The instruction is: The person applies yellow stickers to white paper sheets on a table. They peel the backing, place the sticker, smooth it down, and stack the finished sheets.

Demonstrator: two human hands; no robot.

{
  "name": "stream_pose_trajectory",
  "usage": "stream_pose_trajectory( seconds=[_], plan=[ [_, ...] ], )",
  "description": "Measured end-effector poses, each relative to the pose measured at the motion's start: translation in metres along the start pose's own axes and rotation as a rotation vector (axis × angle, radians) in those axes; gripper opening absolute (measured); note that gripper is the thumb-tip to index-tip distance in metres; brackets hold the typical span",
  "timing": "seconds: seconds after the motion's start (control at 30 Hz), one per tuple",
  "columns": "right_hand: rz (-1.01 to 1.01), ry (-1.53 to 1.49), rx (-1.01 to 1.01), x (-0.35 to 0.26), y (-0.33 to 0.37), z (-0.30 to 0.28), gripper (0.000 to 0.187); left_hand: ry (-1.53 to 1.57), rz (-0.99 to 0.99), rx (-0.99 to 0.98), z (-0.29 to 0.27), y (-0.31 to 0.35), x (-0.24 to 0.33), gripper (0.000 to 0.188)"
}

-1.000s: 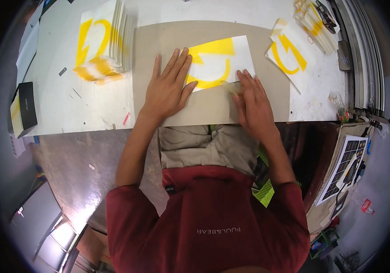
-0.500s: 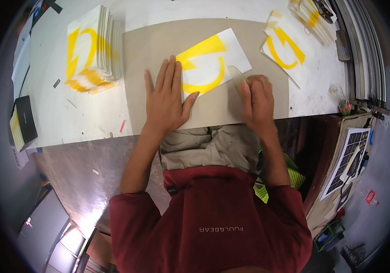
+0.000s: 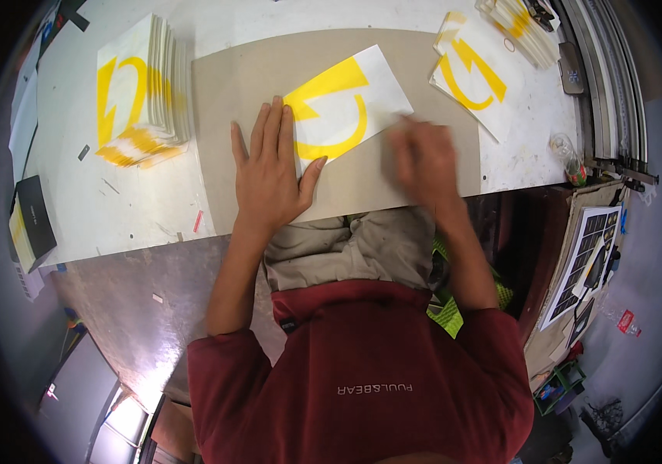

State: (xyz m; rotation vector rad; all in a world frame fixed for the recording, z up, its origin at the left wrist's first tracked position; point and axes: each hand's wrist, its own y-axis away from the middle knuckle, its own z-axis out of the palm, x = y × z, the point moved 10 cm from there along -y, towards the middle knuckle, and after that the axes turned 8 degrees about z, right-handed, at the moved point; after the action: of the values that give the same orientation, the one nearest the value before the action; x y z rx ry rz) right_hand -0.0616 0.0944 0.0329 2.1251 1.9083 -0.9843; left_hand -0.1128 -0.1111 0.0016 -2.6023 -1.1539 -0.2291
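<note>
Right grip (image 3: pixel 426 158) seemingly beside yellow-white sheet (image 3: pixel 350 106)

Laid out on table (image 3: pixel 149 205): mat (image 3: pixel 346 184) at centre, bearing sheet (image 3: pixel 338 112) with left hand (image 3: pixel 269 170) at its left edge and right hand (image 3: pixel 427 158) near its right end; stack (image 3: pixel 141 97) left of mat; loose sheet (image 3: pixel 470 81) overlapping mat's right edge; second stack (image 3: pixel 522 35) behind and right; rails (image 3: pixel 613 93) along right side.
</note>
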Motion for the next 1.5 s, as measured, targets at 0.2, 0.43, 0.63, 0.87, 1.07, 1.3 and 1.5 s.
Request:
stream_pose_trajectory(
  seconds=[0.2, 0.43, 0.63, 0.87, 1.07, 1.3, 1.5],
  plan=[
    [0.201, 0.211, 0.091, 0.038, -0.028, -0.014, 0.024, 0.021, -0.028, 0.034, 0.000, 0.006, 0.001, 0.082],
    [-0.210, -0.017, -0.078, -0.041, -0.039, 0.044, 0.022, 0.054, -0.057, 0.042, 0.000, 0.006, 0.004, 0.084],
    [-0.246, 0.029, -0.137, -0.034, -0.061, 0.048, 0.024, 0.064, -0.075, 0.027, 0.001, 0.004, 0.003, 0.085],
    [-0.189, 0.006, -0.308, -0.017, -0.060, 0.067, 0.019, 0.064, -0.070, 0.061, -0.004, 0.004, 0.004, 0.083],
    [-0.128, -0.027, -0.061, -0.026, -0.058, 0.042, 0.014, 0.048, -0.081, 0.021, -0.001, 0.004, 0.004, 0.088],
    [-0.271, -0.083, -0.167, -0.080, -0.034, 0.076, 0.013, 0.106, -0.083, 0.117, -0.001, 0.007, 0.001, 0.096],
    [0.127, 0.225, 0.057, 0.032, -0.105, 0.022, 0.014, 0.083, -0.079, 0.101, -0.005, 0.005, 0.005, 0.085]
  ],
)
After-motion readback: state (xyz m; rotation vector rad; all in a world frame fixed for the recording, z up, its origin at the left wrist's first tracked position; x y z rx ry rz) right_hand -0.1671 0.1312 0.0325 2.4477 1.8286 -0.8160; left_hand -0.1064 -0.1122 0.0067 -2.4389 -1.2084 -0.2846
